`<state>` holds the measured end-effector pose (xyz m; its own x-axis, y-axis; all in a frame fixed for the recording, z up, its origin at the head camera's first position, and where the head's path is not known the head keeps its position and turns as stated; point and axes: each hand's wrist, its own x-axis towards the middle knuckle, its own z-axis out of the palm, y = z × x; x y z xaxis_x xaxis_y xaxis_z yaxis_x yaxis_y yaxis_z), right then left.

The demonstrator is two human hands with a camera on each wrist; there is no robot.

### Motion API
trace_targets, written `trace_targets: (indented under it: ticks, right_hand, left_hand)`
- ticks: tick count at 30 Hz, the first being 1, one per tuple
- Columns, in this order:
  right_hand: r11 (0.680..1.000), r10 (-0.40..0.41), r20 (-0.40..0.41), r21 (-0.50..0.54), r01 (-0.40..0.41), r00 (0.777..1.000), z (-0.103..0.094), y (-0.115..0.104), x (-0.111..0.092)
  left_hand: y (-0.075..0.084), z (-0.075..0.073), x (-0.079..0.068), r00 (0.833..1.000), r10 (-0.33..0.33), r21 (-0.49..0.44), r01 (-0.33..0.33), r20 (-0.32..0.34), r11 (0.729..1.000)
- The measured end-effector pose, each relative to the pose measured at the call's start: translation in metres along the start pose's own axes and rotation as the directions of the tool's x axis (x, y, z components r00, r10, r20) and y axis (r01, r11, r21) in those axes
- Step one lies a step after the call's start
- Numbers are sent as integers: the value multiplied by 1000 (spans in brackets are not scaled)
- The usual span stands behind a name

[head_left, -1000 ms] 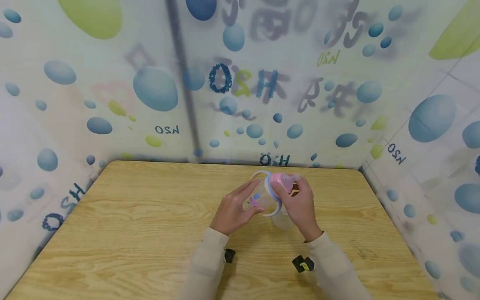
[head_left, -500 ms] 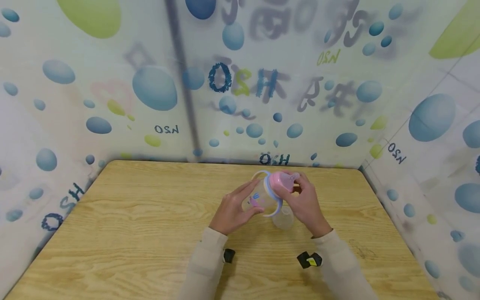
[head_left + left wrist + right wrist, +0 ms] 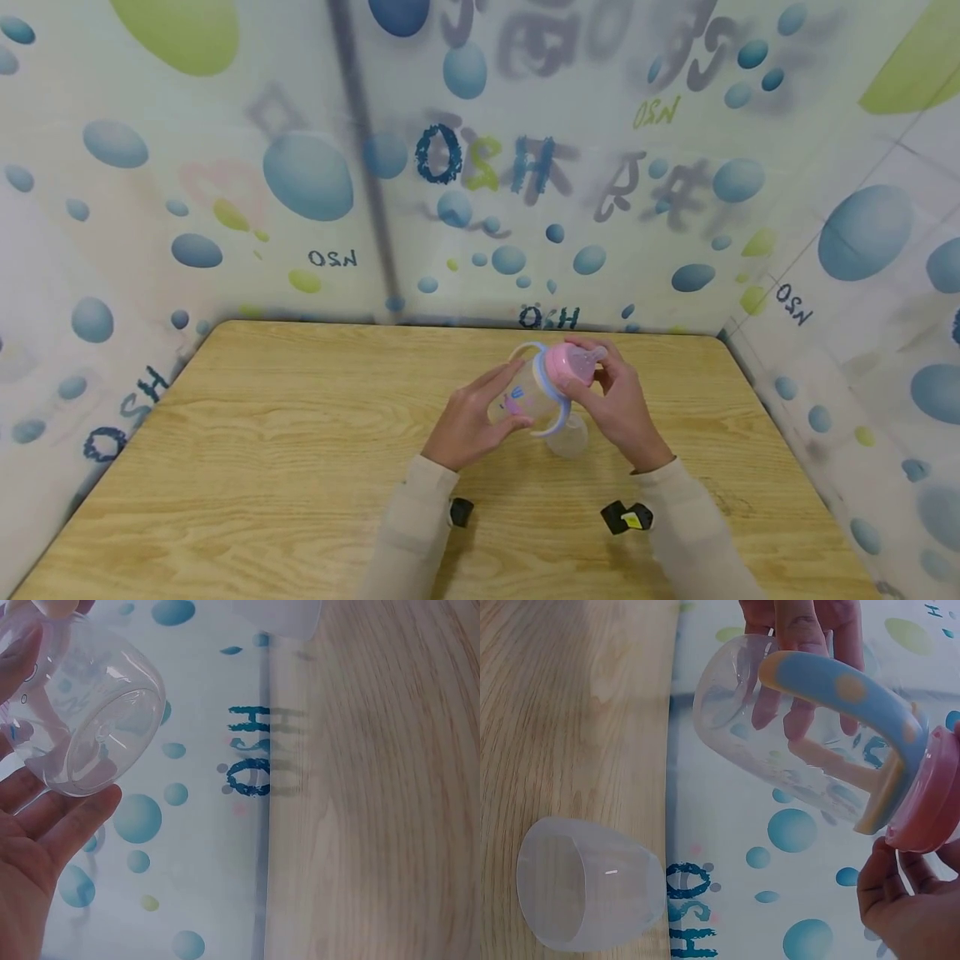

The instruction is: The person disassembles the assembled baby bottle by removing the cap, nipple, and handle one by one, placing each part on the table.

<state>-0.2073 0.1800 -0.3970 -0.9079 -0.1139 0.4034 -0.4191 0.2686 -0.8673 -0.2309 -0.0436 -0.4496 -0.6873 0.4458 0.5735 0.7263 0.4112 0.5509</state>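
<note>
A clear baby bottle (image 3: 519, 398) is held tilted above the table, its pink collar and teat pointing to the upper right. My left hand (image 3: 471, 421) grips the bottle's body, fingers on one side and thumb on the other. With fingers and thumb, my right hand (image 3: 618, 408) holds the pink collar (image 3: 930, 793). A blue and cream two-handled ring (image 3: 847, 697) sits round the neck just below the collar. Seen in the left wrist view, the transparent bottle base (image 3: 112, 742) holds no visible liquid. Below the bottle, a translucent cap (image 3: 592, 885) stands on the table.
The wooden table (image 3: 300, 417) runs back to a wall sheet (image 3: 465, 275) printed with blue and green bubbles, and a similar sheet rises at the right. Black devices (image 3: 628, 517) are strapped at the wrists.
My right hand has shifted right and turned about the pink collar, uncovering more of it and the teat. The left hand keeps its grip; the bottle has moved only slightly to the right.
</note>
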Motion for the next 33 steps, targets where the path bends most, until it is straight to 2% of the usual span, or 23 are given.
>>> trace_targets:
  ticks: [11, 23, 33]
  right_hand:
    - [999, 1, -3, -42, -1, 1000, -2, 1, 0]
    - [1000, 8, -77, -10, -9, 997, -10, 4, 1]
    - [998, 32, -124, -49, -39, 992, -15, 6, 0]
  left_hand:
    - [1, 0, 0, 1000, 1, 11, -1, -3, 1000]
    - [1, -4, 0, 999, 5, -1, -5, -43, 1000]
    - [0, -5, 0, 999, 5, -2, -5, -54, 1000]
